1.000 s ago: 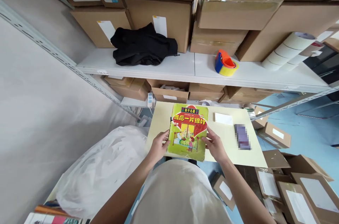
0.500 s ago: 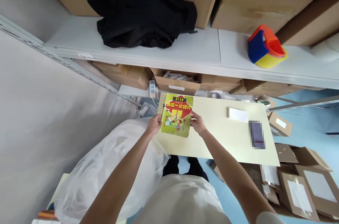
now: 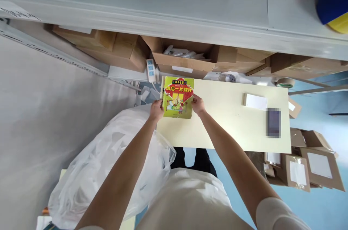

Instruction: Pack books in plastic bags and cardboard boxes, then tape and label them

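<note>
Between my two hands is a picture book (image 3: 178,103) with a yellow-green cover, a red title patch and Chinese lettering, its front facing me. My left hand (image 3: 157,110) grips its left edge, fingers closed and partly hidden behind it. On the opposite edge, my right hand (image 3: 198,104) is closed in the same way. The book is over the left end of a pale yellow table (image 3: 220,125); I cannot tell whether it touches the top. A white box (image 3: 255,101) and a pixelated dark phone-like object (image 3: 273,123) lie farther right on the table.
A large translucent plastic bag (image 3: 114,161) bulges at my left, against the table. Behind the table, a shelf (image 3: 190,23) holds cardboard boxes (image 3: 185,64) underneath. A power strip (image 3: 151,70) and a tape roll (image 3: 285,83) are near the back edge. More cartons (image 3: 297,172) stand right.
My view has tilted downward, so the shelf and black cloth have shifted up. The book stays in both hands and now faces me more squarely.
</note>
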The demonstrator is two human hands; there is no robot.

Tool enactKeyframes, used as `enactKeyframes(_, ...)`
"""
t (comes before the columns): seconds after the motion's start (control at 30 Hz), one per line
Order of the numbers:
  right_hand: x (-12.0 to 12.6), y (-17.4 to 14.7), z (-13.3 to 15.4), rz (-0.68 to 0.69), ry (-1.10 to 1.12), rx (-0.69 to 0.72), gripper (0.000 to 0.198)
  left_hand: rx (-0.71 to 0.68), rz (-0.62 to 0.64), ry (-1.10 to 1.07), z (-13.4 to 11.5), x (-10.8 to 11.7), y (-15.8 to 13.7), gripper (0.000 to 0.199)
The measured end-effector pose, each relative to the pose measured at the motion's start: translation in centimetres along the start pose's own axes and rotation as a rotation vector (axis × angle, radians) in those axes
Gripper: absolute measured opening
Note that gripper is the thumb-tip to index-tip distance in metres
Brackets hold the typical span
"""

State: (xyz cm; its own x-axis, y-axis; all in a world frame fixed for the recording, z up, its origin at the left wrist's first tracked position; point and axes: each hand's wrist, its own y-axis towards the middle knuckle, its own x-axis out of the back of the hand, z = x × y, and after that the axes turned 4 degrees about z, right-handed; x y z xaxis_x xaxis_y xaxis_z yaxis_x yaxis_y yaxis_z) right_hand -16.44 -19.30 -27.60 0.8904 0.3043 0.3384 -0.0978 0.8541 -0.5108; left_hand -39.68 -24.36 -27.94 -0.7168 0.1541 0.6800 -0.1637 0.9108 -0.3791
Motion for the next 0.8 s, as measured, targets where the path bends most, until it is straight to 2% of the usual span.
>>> enactKeyframes(0.1, -0.2, -0.3, 0.3, -0.097, -0.187, 0.033, 0.045, -0.039, -0.045, 0.056, -0.2, 0.0, -0.2, 0.051)
enactKeyframes(0.2, -0.6, -0.4, 0.5, -0.203, -0.291, 0.010, 0.052, -0.040, -0.036, 0.062, -0.3, -0.1, -0.2, 0.055)
enactKeyframes(0.43, -0.1, -1.5, -0.3, -0.169, -0.244, 0.003, 0.053, -0.033, -0.039, 0.113, -0.3, -0.4, -0.6, 0.054)
enactKeyframes(0.6, 3.1, -5.3, -2.5, -0.136, -0.123, 0.066, 0.052, -0.021, -0.053, 0.126, -2.6, 0.4, -1.8, 0.054)
enactKeyframes(0.7, 6.1, -9.6, -4.8, -0.095, -0.016, 0.093, 0.049, -0.053, -0.043, 0.113, -5.2, 0.9, -2.8, 0.049)
enactKeyframes(0.8, 10.2, -14.0, -7.1, -0.047, 0.041, 0.090, 0.045, -0.131, 0.028, 0.088, -8.7, 1.0, -4.1, 0.038)
